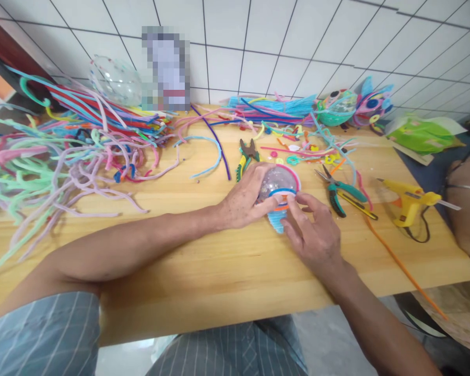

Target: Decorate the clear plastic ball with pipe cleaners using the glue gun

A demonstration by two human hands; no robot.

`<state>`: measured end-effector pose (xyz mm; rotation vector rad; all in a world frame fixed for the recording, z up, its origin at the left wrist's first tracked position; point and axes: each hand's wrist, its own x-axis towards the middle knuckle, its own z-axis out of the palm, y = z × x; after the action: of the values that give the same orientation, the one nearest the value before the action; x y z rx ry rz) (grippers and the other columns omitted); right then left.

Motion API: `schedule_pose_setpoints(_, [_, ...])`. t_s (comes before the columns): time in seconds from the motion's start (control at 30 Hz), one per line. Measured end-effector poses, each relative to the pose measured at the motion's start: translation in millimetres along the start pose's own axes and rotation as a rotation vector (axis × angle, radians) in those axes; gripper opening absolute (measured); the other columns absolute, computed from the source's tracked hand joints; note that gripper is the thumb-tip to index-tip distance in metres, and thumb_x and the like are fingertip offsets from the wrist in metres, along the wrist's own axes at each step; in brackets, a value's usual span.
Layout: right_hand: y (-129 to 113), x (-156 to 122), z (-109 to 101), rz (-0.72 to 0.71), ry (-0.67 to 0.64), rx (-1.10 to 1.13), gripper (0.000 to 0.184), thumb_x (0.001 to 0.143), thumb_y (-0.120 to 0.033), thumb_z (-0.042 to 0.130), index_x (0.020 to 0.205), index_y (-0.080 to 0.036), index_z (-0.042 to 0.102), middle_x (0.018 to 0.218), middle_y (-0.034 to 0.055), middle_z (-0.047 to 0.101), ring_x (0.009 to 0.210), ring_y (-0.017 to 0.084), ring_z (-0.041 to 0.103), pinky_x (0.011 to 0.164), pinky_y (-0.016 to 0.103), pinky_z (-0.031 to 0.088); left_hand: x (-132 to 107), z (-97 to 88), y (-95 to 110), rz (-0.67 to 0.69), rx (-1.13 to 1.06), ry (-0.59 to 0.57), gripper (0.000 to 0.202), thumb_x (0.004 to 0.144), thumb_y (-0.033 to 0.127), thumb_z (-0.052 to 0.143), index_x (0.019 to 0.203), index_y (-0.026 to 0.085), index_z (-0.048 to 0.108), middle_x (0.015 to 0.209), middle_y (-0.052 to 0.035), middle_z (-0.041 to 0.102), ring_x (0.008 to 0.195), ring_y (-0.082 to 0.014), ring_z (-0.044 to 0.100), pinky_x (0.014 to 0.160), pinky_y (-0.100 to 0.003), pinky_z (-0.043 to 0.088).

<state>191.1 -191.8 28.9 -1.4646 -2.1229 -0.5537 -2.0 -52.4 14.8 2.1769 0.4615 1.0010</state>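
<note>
A clear plastic ball (276, 180) with glitter inside sits near the middle of the table. Pipe cleaners trim it: a pink line on its upper right, a blue and orange ring at its front, and a light blue coiled piece (277, 221) below. My left hand (248, 197) wraps around the ball's left side, its thumb laid along the ring. From the right, my right hand (315, 230) presses its fingertips on the ring, with the thumb close by the light blue coil. Its fingers are bent and partly cover the ring's right edge.
Loose pipe cleaners (74, 172) spread over the left. Green-yellow pliers (246, 156) lie behind my hands. To the right are teal pliers (342, 192), a yellow cutter knife (356, 204) and a yellow glue gun (409, 201). Decorated balls (337, 108) stand by the wall. Someone's arm (468, 203) shows far right.
</note>
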Motion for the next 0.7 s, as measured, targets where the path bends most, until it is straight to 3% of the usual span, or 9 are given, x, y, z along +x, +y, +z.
schedule_pose_setpoints(0.37, [9.0, 13.0, 4.1, -0.056, -0.023, -0.042, 0.078, 0.103, -0.022, 0.066, 0.173, -0.022, 0.031, 0.137, 0.0189, 0.069, 0.115, 0.028, 0.073, 0.092, 0.040, 0.065, 4.6, -6.5, -9.3, -0.029, -0.008, 0.016, 0.066, 0.104, 0.057, 0.058, 0.155, 0.019, 0.041, 0.154, -0.0207, 0.055, 0.147, -0.0348, 0.052, 0.125, -0.055, 0.043])
schedule_pose_setpoints(0.57, [18.4, 36.7, 22.2, -0.130, 0.018, -0.052, 0.077, 0.104, -0.022, 0.064, 0.173, -0.017, 0.030, 0.135, 0.0218, 0.070, 0.115, 0.030, 0.074, 0.091, 0.041, 0.067, 14.2, -20.5, -18.1, -0.055, 0.029, 0.056, 0.061, 0.105, 0.057, 0.057, 0.151, 0.018, 0.045, 0.151, -0.0197, 0.057, 0.145, -0.0316, 0.054, 0.125, -0.050, 0.044])
schedule_pose_setpoints(0.7, [26.5, 50.4, 37.5, -0.148, 0.042, -0.007, 0.083, 0.104, -0.020, 0.063, 0.176, -0.023, 0.023, 0.137, 0.0204, 0.071, 0.115, 0.031, 0.075, 0.090, 0.043, 0.067, 19.6, -28.7, -27.3, -0.067, 0.062, 0.095, 0.061, 0.106, 0.059, 0.055, 0.151, 0.019, 0.045, 0.151, -0.0185, 0.059, 0.144, -0.0310, 0.055, 0.125, -0.049, 0.044])
